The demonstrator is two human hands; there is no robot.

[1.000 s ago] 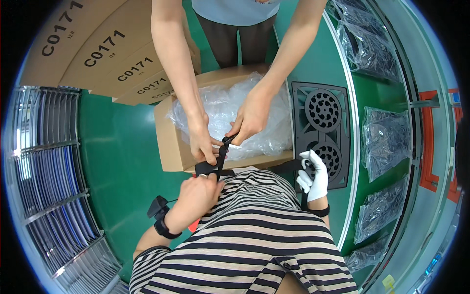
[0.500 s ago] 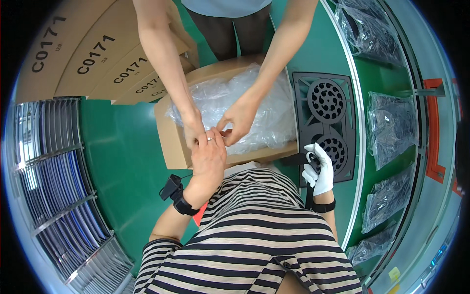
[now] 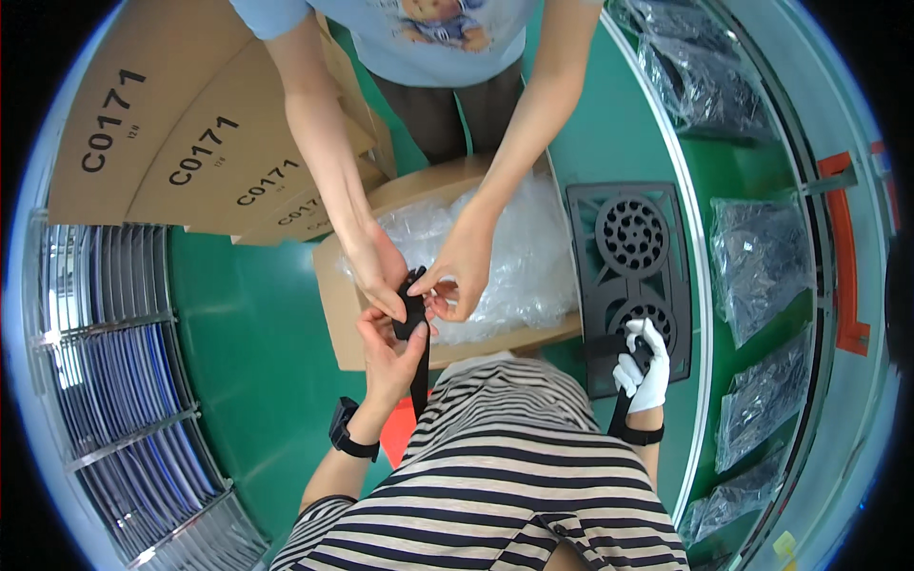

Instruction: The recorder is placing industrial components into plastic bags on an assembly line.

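Over the near edge of the cardboard box (image 3: 331,319), toward its left corner, a black strap (image 3: 420,376) is pinched by the bare left hand (image 3: 388,360) and handled by another person's hands (image 3: 465,257), while a dark band (image 3: 603,346) is grasped by the white-gloved right hand (image 3: 647,369).

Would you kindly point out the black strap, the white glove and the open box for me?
Black strap (image 3: 421,373): head view, on its hanging length.
White glove (image 3: 651,384): head view, on the part covering the hand's body.
Open box (image 3: 335,309): head view, on its left end.
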